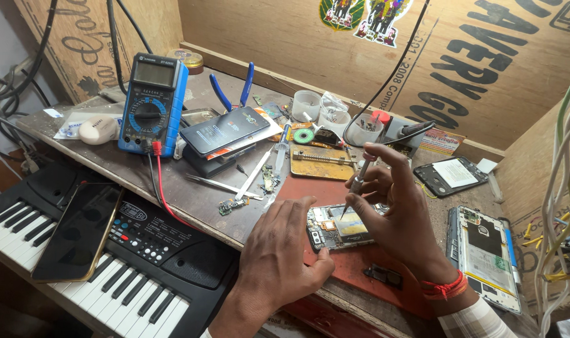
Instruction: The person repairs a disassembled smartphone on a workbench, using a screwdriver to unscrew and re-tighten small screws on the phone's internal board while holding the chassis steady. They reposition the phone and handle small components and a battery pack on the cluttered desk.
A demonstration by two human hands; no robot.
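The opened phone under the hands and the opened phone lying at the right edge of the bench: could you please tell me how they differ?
The small opened phone with exposed circuit board lies on the red mat, steadied by the left hand and probed by the right hand's screwdriver. The larger white-framed opened phone lies untouched on bare wood. Both lie flat with their backs removed.

left hand (pixel 284 250) lies flat, palm down; right hand (pixel 394 209) is raised, its grip pinched shut.

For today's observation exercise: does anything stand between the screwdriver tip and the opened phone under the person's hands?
Nothing visible does. The right hand holds the screwdriver with its tip down on the opened phone. The left hand rests against the phone's left edge, beside the tip's path, not across it.
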